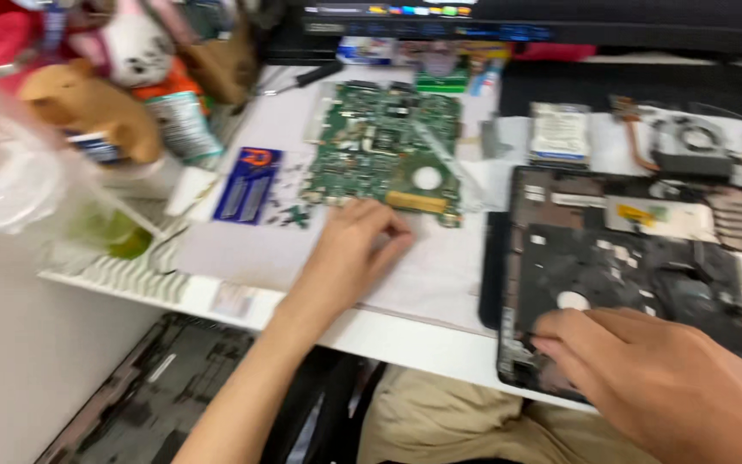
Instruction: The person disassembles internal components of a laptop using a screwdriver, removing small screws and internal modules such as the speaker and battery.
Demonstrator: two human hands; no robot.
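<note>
The view is motion-blurred. A green circuit board (386, 148) lies on the white table (242, 258), near its middle. My left hand (349, 253) rests palm-down just in front of the board, its fingertips touching the board's near edge. A black laptop base shell (620, 275) lies open at the right. My right hand (646, 369) presses on the shell's near left corner, fingers curled against the plastic. Whether either hand pinches anything small is not visible.
A blue flat case (249, 184) lies left of the board with small dark bits beside it. Plush toys (92, 107) and a clear plastic cup (19, 185) crowd the far left. A hard drive (560, 133) and a cooling fan with copper pipe (689, 142) sit behind the shell.
</note>
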